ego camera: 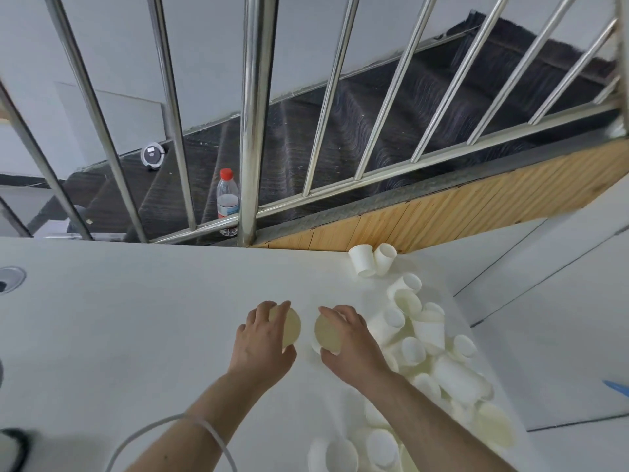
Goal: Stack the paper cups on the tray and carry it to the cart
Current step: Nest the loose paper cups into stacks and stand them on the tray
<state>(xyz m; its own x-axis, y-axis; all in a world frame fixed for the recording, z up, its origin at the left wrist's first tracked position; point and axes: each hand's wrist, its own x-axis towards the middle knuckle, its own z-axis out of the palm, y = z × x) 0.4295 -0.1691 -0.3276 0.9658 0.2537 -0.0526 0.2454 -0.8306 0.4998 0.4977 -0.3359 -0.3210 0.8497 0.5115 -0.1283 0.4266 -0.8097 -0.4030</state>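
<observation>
left hand [263,342]: curled round one paper cup [290,327], mouth turned toward the other hand.
right hand [350,345]: grips a second cup [327,332], mouth facing left; the two cups sit near each other, not yet nested.
step: likely about to slide one cup into the other — a guess from the pose.
loose cups [429,338]: heap lying every which way on the white table [136,318], to the right of the hands, running toward the near edge.
tray, cart: neither in view — cannot say where the stack goes.
risk 1: both mouths face each other, so one cup needs turning or they will only butt rims.
risk 2: squeezing too hard could crush the thin paper wall and jam nesting.
risk 3: right forearm lies just beside the heap; a sweep could knock cups off the table's right edge.
risk 4: two cups [372,258] sit at the far edge by the railing [250,114], a nudge could send them over.
</observation>
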